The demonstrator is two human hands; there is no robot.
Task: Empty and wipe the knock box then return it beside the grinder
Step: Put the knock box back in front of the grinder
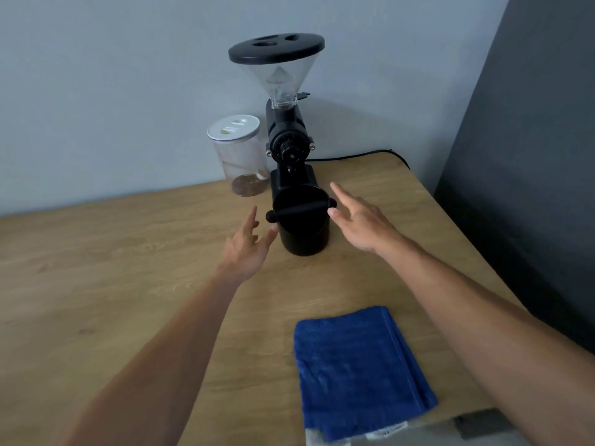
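Head view: both hands, left hand (pixel 246 249) and right hand (pixel 360 222), fingers spread, empty, flanking knock box (pixel 302 225) standing directly before grinder (pixel 288 140); risk: careless lift clipping grinder, spilling grounds onto wooden table (pixel 112 268).
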